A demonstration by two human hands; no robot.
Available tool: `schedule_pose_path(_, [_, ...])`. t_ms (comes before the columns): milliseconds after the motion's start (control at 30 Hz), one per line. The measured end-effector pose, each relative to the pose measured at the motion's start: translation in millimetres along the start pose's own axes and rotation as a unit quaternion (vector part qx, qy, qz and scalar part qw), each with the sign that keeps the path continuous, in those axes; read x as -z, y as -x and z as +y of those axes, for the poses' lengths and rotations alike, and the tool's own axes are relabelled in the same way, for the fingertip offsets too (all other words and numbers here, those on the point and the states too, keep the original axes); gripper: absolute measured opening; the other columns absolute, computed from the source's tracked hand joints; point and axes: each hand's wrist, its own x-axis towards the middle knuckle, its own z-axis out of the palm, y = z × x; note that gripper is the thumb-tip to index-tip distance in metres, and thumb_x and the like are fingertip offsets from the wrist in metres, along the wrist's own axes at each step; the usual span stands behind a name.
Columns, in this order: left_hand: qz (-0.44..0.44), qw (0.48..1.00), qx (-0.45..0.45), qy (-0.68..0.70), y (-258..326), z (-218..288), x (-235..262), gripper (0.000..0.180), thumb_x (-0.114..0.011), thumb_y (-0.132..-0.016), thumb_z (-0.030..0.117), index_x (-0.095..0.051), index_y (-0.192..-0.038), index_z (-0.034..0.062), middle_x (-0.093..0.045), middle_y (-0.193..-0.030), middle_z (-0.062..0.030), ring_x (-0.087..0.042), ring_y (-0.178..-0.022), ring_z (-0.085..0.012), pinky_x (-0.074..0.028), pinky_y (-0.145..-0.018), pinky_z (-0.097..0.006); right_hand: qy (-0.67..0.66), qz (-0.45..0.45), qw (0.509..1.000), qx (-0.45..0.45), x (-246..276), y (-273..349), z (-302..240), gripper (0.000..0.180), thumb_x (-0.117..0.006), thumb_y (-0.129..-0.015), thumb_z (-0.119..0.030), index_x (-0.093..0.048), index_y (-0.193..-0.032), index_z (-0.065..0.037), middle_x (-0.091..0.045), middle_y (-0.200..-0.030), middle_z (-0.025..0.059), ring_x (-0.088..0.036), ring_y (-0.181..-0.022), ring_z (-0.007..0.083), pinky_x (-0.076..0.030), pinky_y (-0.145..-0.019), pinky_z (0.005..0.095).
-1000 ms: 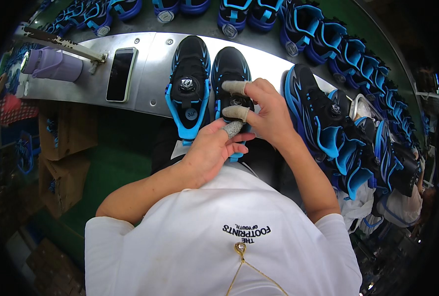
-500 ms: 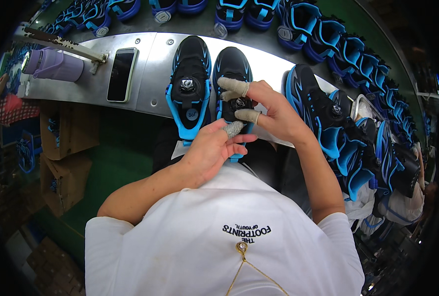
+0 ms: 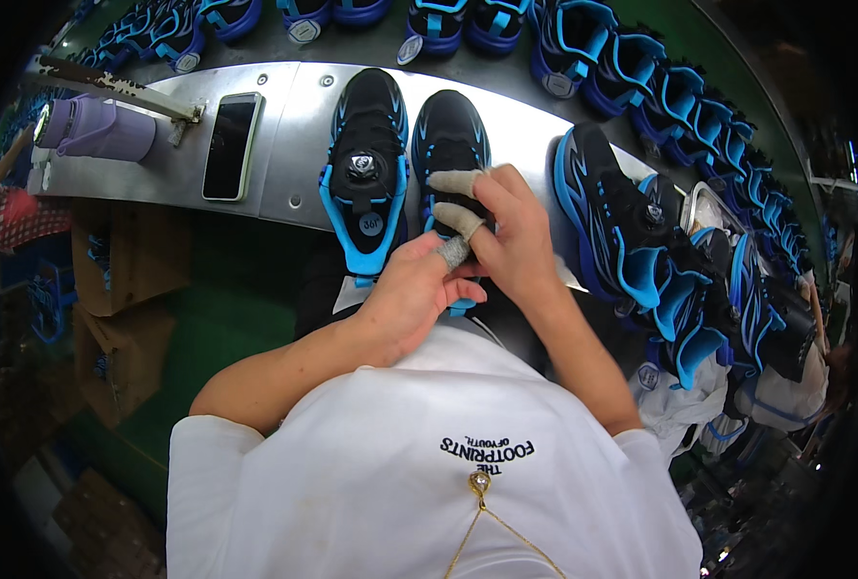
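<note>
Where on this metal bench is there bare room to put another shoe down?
Bare metal lies between the phone and the left shoe, and between the right shoe and the side pile. Both hands crowd the right shoe.

The two shoes (image 3: 405, 164) in front of you were black with bright blue trim, as were the rows behind. Your tabletop (image 3: 294, 125) was plain grey metal. The phone (image 3: 228, 145) was black with a pale edge, the bottle (image 3: 96, 130) lilac, your shirt (image 3: 429, 482) white.
</note>
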Motion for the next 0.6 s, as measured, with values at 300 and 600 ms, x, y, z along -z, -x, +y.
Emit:
schedule_pose_path(300, [0.174, 0.584, -0.451, -0.652, 5.9, 67.7, 33.9, 0.034, -0.073, -0.082, 0.012, -0.063, -0.112, 0.0039, -0.063, -0.098, -0.0095, -0.059, -0.087, -0.0260, -0.048, -0.075, -0.031, -0.066, 0.017, 0.997, -0.034, 22.8, -39.9, -0.3, 0.042, -0.072, -0.083, -0.012, -0.065, -0.124, -0.007, -0.061, -0.085, 0.0033, -0.045, -0.067, 0.0100, -0.041, -0.065, 0.0236])
schedule_pose_path(600, [0.086, 0.654, -0.418, -0.625, -9.2, 88.8, 62.7, 0.047, -0.068, -0.079, 0.001, -0.060, -0.125, 0.0077, -0.063, -0.104, -0.0041, -0.053, -0.088, -0.0133, -0.043, -0.079, -0.026, -0.040, -0.053, 0.997, 0.027, -15.6, -126.9, 24.7, 0.034, -0.068, -0.087, -0.019, -0.066, -0.119, -0.009, -0.064, -0.096, 0.0130, -0.061, -0.082, 0.0229, -0.049, -0.078, 0.0312])
